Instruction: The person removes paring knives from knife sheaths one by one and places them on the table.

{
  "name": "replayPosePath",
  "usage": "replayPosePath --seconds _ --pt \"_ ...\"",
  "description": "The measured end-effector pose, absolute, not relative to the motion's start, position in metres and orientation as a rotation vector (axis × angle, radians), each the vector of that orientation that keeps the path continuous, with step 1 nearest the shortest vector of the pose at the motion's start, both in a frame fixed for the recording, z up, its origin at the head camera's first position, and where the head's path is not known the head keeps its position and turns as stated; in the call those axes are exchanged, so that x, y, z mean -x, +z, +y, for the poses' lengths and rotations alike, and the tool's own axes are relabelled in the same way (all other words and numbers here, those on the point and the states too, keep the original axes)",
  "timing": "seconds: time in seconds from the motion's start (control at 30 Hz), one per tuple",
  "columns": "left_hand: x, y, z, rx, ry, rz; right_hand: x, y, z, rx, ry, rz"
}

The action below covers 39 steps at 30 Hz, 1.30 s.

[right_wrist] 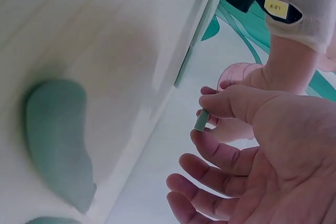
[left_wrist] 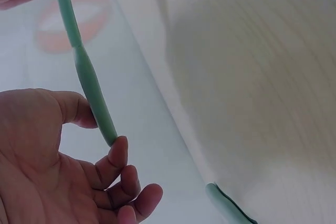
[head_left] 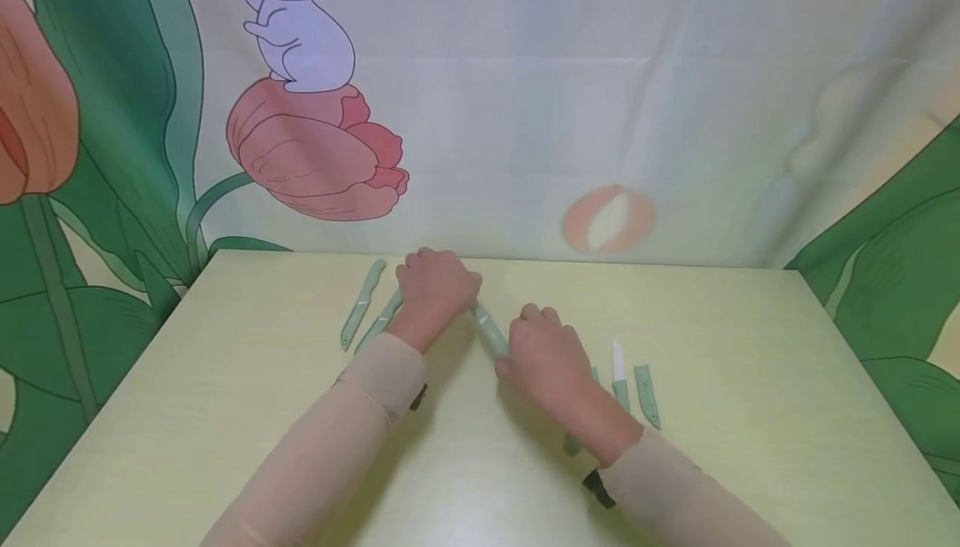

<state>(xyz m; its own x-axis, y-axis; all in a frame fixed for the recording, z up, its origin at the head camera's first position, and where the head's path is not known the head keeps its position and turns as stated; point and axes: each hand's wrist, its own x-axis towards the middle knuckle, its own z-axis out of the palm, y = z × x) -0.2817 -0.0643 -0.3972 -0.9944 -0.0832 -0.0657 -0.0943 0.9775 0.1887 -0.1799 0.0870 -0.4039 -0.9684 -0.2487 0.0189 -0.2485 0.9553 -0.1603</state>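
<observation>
A sheathed knife in pale green spans the gap between my two hands, tilted down toward the right. My left hand pinches one end of it; the left wrist view shows thumb and index finger on the handle, the other fingers loosely bent. My right hand pinches the opposite end, where the tip of the green cover shows between thumb and index finger. Its remaining fingers are spread and half bent in the right wrist view. Most of the held knife is hidden behind the fingers there.
On the table's left lie a green sheathed knife and another, partly behind my left wrist. Right of my right hand lie a bare-bladed knife, a green sheath and a green piece partly under the wrist. A printed curtain hangs behind.
</observation>
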Motion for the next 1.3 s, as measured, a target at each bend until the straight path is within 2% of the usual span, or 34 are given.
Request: replayPosePath --seconds 0.53,1.3 --pt "0.264 -0.383 -0.083 0.131 0.915 2.842 0.17 -0.4 0.117 0.454 -0.456 3.173" --pt "0.222 -0.401 -0.099 -0.01 1.422 2.446 0.169 -0.405 0.163 0.429 -0.742 3.092"
